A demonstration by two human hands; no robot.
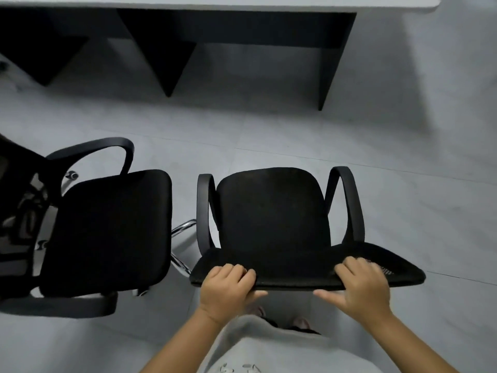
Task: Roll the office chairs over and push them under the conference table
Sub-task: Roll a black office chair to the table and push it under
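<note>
Grey floor (295,135), both hands on chair backrest (306,275)

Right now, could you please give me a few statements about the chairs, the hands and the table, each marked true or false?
1. Both hands, the left hand and the right hand, grip the top edge of the backrest of the right chair. True.
2. The right chair is already under the conference table. False: bare floor lies between them.
3. A second chair stands to its left. True.
4. The second chair has no armrests. False: armrests show.
</note>
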